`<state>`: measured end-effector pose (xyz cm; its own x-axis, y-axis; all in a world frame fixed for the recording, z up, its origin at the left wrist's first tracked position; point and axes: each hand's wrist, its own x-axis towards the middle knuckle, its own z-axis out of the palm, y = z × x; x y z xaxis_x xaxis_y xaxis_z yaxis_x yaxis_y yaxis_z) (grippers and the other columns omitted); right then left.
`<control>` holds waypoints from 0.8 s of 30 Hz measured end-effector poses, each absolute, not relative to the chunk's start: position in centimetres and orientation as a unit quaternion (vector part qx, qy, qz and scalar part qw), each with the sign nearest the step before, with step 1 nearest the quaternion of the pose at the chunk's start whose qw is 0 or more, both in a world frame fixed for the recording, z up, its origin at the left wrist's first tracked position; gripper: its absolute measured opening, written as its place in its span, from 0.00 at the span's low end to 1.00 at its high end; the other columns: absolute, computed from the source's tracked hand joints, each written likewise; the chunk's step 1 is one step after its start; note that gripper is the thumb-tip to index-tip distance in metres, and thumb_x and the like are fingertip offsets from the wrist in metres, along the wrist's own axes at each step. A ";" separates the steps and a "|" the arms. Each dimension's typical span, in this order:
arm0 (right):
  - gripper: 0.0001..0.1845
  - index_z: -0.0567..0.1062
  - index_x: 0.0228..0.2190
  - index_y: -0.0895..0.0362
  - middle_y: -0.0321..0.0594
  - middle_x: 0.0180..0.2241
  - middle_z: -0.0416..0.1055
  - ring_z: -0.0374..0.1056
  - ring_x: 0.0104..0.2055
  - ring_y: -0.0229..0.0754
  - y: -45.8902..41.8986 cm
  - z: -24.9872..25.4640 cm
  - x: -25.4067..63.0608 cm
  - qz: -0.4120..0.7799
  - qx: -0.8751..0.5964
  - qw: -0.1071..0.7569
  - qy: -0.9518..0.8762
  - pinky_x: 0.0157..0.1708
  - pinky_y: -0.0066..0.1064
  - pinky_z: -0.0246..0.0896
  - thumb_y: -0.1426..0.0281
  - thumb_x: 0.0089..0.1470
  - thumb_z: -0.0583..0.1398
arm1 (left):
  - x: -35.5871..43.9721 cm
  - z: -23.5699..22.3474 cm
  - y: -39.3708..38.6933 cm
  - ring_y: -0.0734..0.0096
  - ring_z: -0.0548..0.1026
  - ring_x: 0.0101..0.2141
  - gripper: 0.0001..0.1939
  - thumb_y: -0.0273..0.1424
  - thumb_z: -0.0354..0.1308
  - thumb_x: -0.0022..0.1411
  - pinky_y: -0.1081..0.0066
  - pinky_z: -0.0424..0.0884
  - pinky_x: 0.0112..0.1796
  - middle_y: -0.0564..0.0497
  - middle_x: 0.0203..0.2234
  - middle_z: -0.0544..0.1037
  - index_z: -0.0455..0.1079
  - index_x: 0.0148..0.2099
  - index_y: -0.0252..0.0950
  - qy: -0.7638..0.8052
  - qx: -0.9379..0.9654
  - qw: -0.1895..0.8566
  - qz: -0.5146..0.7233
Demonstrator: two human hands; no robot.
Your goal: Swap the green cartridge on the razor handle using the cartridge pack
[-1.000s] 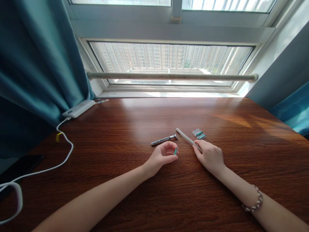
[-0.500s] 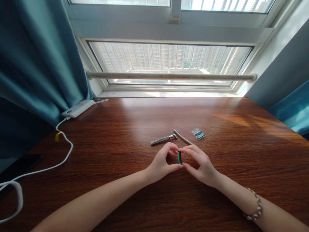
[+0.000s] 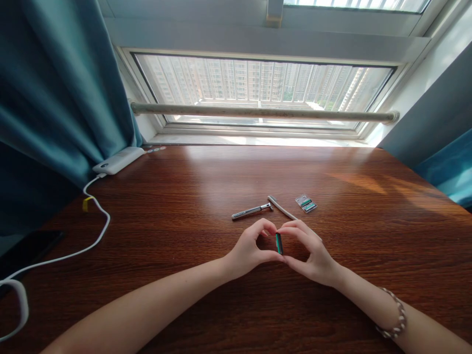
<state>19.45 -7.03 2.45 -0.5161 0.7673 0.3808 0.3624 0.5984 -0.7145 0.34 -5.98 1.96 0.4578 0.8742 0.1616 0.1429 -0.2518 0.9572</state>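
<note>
Both hands meet over the middle of the brown wooden desk (image 3: 184, 196). My left hand (image 3: 250, 248) and my right hand (image 3: 309, 250) pinch a small green and black razor cartridge (image 3: 279, 243) between thumbs and forefingers, holding it upright. Just beyond my fingers lies a metal razor handle (image 3: 251, 211), and beside it a thin white stick-like piece (image 3: 281, 208) partly hidden by my right hand. A clear pack with green spare cartridges (image 3: 306, 203) lies a little farther right.
A white power bank (image 3: 118, 160) sits at the desk's back left by the teal curtain (image 3: 55, 88), its white cable (image 3: 92, 231) trailing to the left edge. A dark phone (image 3: 25, 248) lies at the left edge. A window and rail run along the back.
My right hand left the white stick and joined the left hand on the cartridge, which turned upright. The view shifted slightly upward.
</note>
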 end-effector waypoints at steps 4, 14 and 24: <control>0.23 0.64 0.45 0.55 0.43 0.41 0.61 0.59 0.45 0.44 -7.0 2.7 19.5 0.315 -0.335 0.353 -0.815 0.45 0.36 0.57 0.74 0.45 0.60 | 0.3 1.8 -6.0 0.71 0.66 0.36 0.22 0.36 0.66 0.41 0.70 0.62 0.39 0.51 0.34 0.69 0.65 0.39 0.35 0.351 0.706 0.493 0.366; 0.25 0.65 0.43 0.55 0.42 0.40 0.60 0.59 0.44 0.43 -7.1 2.7 19.4 0.311 -0.325 0.340 -0.826 0.45 0.34 0.57 0.76 0.39 0.61 | 0.4 1.6 -6.2 0.72 0.65 0.34 0.24 0.38 0.67 0.39 0.71 0.62 0.37 0.52 0.32 0.68 0.63 0.37 0.35 0.361 0.719 0.479 0.350; 0.27 0.62 0.41 0.56 0.42 0.39 0.60 0.59 0.44 0.44 -7.5 2.4 19.2 0.299 -0.343 0.354 -0.817 0.44 0.35 0.57 0.79 0.36 0.59 | 0.4 1.9 -6.1 0.71 0.66 0.35 0.24 0.36 0.66 0.40 0.70 0.63 0.38 0.51 0.34 0.68 0.64 0.39 0.34 0.345 0.716 0.506 0.335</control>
